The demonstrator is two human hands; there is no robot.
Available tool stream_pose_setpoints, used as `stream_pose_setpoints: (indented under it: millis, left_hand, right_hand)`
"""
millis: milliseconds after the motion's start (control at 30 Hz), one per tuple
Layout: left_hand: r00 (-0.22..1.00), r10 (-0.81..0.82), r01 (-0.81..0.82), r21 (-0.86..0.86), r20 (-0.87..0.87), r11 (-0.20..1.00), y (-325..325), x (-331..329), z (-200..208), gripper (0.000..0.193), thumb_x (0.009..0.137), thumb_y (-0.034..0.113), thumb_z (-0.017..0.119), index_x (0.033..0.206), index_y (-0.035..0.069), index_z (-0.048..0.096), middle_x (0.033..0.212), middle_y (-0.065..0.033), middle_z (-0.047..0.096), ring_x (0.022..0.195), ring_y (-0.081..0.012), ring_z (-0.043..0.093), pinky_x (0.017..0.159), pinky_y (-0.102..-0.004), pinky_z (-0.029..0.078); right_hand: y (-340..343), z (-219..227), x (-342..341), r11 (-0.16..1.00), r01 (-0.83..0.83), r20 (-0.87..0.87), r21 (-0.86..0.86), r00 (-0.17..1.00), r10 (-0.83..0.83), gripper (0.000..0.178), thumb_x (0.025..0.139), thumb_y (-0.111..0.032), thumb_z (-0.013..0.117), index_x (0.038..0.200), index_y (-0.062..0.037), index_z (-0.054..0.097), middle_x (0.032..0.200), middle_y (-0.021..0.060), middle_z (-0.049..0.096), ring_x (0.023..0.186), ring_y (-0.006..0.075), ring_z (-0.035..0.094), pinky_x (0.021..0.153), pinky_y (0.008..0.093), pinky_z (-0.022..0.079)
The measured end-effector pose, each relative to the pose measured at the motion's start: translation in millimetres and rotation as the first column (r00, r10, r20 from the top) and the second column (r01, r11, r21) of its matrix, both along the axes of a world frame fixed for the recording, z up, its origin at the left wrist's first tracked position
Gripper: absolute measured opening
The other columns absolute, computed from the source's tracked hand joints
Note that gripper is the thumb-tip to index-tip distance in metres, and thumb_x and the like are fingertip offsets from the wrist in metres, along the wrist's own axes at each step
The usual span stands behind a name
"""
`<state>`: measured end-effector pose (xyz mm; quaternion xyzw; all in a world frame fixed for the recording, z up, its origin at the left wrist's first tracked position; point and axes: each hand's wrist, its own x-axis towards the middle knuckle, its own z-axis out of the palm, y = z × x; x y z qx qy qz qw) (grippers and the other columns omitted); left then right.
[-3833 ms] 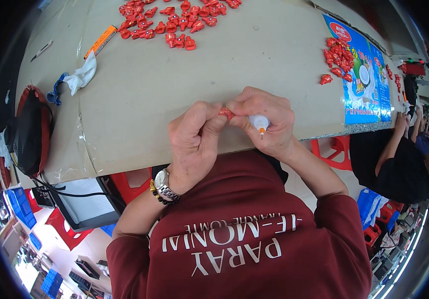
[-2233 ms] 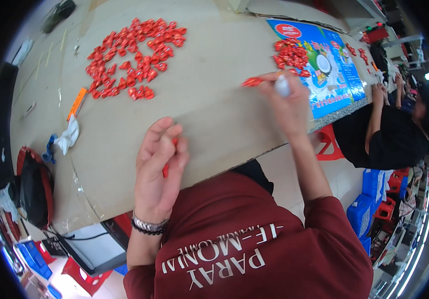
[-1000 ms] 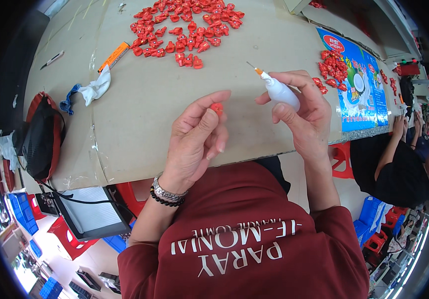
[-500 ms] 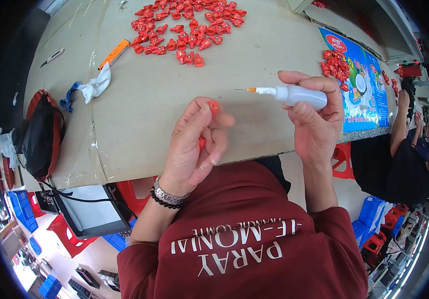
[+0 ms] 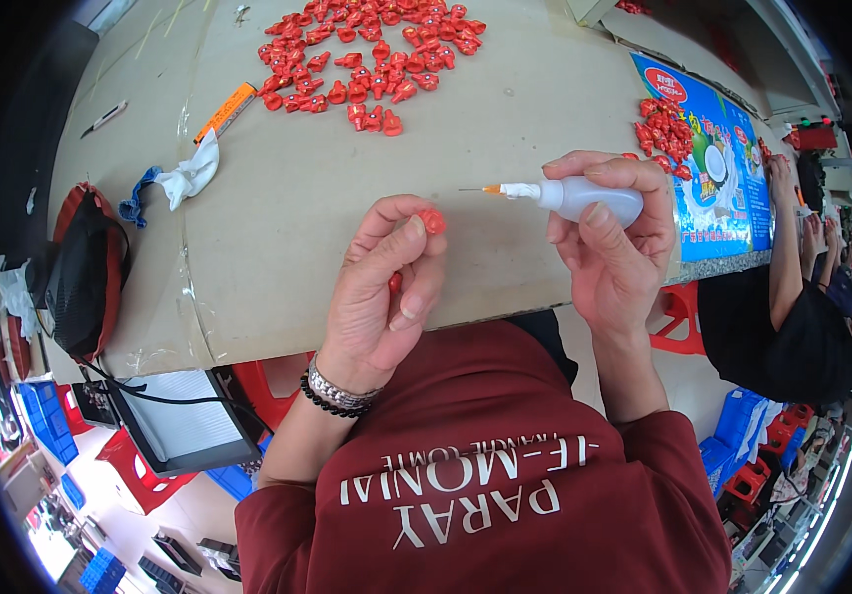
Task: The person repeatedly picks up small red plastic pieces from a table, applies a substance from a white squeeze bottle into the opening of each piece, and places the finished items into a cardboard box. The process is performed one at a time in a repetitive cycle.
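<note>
Between thumb and forefinger, my left hand [image 5: 383, 287] pinches a small red plastic piece [image 5: 433, 221]. A second small red piece [image 5: 395, 283] is tucked in the curled fingers of that hand. My right hand [image 5: 619, 243] grips a translucent white squeeze bottle [image 5: 599, 201] lying on its side, its thin needle tip with an orange base pointing left. The needle is level with a spot just above the pinched piece and apart from it. Many similar red pieces [image 5: 377, 74] lie spread on the table at the far side.
More red pieces [image 5: 665, 129] sit on a blue printed sheet [image 5: 733, 198] at right. An orange box [image 5: 225, 111], a white cloth [image 5: 190, 174], a cutter knife [image 5: 104, 119] and a black-red pouch [image 5: 88, 267] lie at left. A person in black [image 5: 777, 317] works at the right.
The bottle and my right hand have moved slightly left, closer to my left hand. My left fingers have turned the pinched red piece, which now shows more fully.
</note>
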<state>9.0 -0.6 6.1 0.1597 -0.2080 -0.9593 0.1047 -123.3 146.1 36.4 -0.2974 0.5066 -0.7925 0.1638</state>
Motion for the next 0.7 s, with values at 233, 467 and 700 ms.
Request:
stream_pose_setpoints:
  millis: [233,467,700]
  left_hand:
    - [0.999,-0.032,0.034,0.076,-0.028,0.996,0.1,1.3,2.7,0.017,0.097,0.023,0.051,0.102,0.007,0.054,0.092,-0.0041,0.062,0.045,-0.0052,0.04,0.036,-0.0169,0.027]
    - [0.996,-0.079,0.083,0.125,-0.035,0.989,-0.3,0.4,3.2,0.02,0.094,0.02,0.055,0.109,0.008,0.056,0.096,-0.0031,0.061,0.051,-0.0049,0.042,0.037,-0.0165,0.029]
    - [0.993,-0.067,0.095,0.292,-0.102,0.952,10.6,1.6,-7.3,0.022,0.094,0.014,0.054,0.115,0.007,0.055,0.099,-0.0068,0.058,0.056,-0.005,0.039,0.038,-0.0149,0.03]
  right_hand:
    - [2.6,-1.8,3.4,1.0,0.002,-0.105,0.014,0.994,0.0,0.022,0.089,-0.013,0.062,0.105,-0.0032,0.05,0.102,0.018,0.062,0.068,0.0079,0.057,0.05,0.0176,0.042]
    - [7.0,-0.2,7.4,0.998,0.065,-0.333,0.028,0.942,-0.052,0.022,0.089,-0.011,0.061,0.103,-0.0019,0.048,0.101,0.0185,0.061,0.079,0.0138,0.06,0.061,0.0215,0.049]
    - [7.1,2.2,6.8,0.992,0.125,-0.634,0.009,0.768,-0.091,0.023,0.082,-0.004,0.067,0.098,-0.0012,0.051,0.098,0.0205,0.063,0.079,0.0179,0.061,0.062,0.0239,0.05]
